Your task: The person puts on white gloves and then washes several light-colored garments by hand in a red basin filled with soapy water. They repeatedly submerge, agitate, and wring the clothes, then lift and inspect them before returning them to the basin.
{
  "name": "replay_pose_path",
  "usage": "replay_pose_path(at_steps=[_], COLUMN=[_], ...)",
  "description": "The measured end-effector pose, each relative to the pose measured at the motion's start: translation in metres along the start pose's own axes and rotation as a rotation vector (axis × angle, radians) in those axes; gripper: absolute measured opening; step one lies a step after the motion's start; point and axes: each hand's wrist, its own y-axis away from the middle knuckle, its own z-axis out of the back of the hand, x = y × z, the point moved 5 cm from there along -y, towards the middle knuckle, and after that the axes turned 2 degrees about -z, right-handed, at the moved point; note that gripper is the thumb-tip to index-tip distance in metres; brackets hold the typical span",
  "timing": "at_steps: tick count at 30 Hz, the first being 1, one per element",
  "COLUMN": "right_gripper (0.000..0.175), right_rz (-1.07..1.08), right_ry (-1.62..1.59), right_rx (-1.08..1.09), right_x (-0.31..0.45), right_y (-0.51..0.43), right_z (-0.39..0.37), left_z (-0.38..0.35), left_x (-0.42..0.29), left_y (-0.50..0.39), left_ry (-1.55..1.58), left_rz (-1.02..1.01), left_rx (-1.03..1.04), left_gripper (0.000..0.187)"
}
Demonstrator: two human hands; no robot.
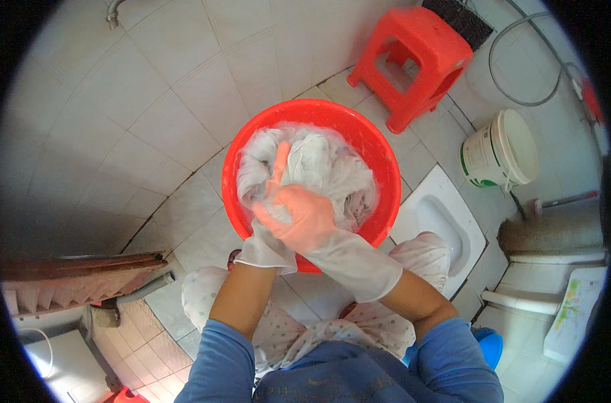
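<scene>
A round red plastic basin (392, 166) stands on the floor in front of me, holding soaked white and pale grey cloth (310, 156) in water. Both hands wear rubber gloves with orange-pink hands and whitish cuffs. My left hand (279, 174) is over the cloth at the basin's left part, its fingers pointing away from me; much of it is hidden. Across its wrist or palm lies my right hand (308, 214), its fingers curled. Something whitish and blurred shows between the hands; whether it is cloth, foam or glove cannot be told.
Beyond the basin, to the right, is a red plastic stool (411, 60). A white bucket (486, 148) with green markings stands farther right, near a squat toilet (444, 221) set in the floor. A tiled wall (174, 85) rises at the left. A metal spout (113, 17) juts out at the top.
</scene>
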Motion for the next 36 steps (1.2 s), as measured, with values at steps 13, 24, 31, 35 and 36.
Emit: replay_pose_path(at_steps=[13,24,31,35,36], right_gripper=[0.047,0.044,0.039,0.034,0.033], right_rz=[-0.397,-0.461,0.014,-0.054,-0.040], right_ry=[-0.129,-0.432,-0.056,-0.423,-0.428], right_rx=[-0.178,-0.176,-0.082,-0.068,-0.103], right_x=[-0.089,-0.111,-0.009,-0.011,-0.026], right_y=[-0.035,-0.066,0.025,0.051,0.045], right_z=[-0.017,0.065,0.006,0.009,0.023], left_z=[0.003,-0.067,-0.038,-0.020,-0.017], left_x=[0.008,-0.029,0.010,0.012,0.014], left_y=[0.001,0.001,0.027,0.029,0.028], left_ry=[-0.250,-0.511,-0.421,-0.422,-0.431], left_rz=[0.136,0.188,0.492,0.426,0.413], left_rx=[-0.173,-0.162,-0.444,-0.328,-0.330], left_gripper=[0.064,0.081,0.069,0.069,0.069])
